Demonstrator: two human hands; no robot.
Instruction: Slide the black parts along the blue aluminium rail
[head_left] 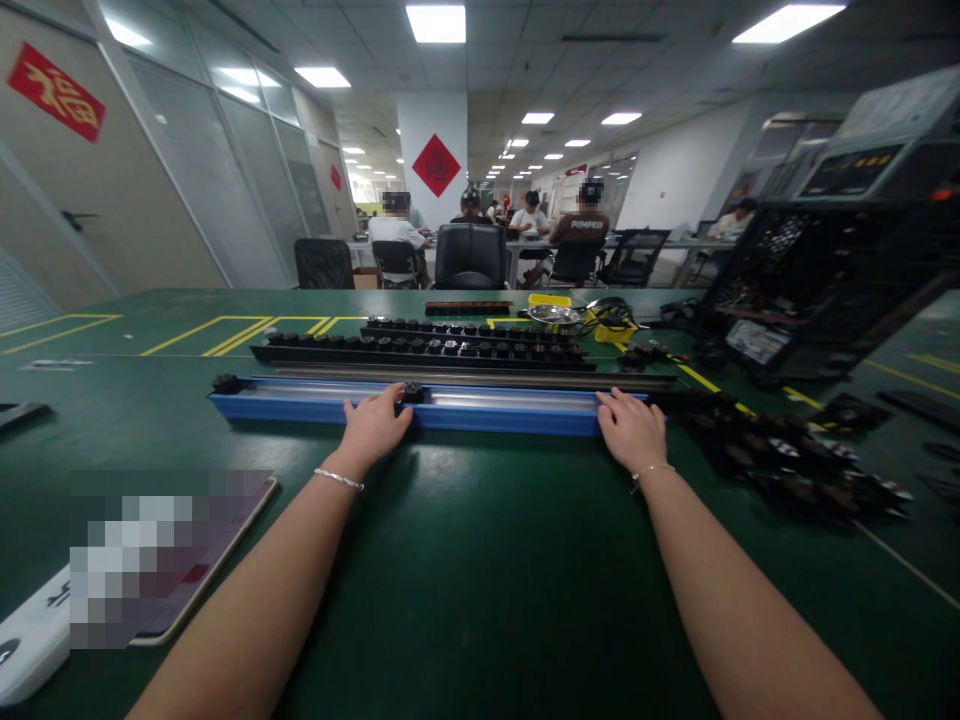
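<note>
A long blue and silver rail [495, 405] lies across the green table [480, 560] in front of me. My left hand [375, 425] rests on the rail near its middle, fingers curled over the front edge beside a small black part [412, 392]. My right hand [631, 428] grips the rail close to its right end, fingers bent over it. Each wrist wears a thin bracelet. Another small black part [225, 383] sits at the rail's left end.
Behind the rail lie two long black strips [420, 350] studded with round parts. A heap of black pieces [787, 460] lies at the right, below a black crate [825, 280]. A tablet [172, 560] lies at the left. A yellow box [611, 330] and metal dish [553, 314] stand further back. People sit at far desks.
</note>
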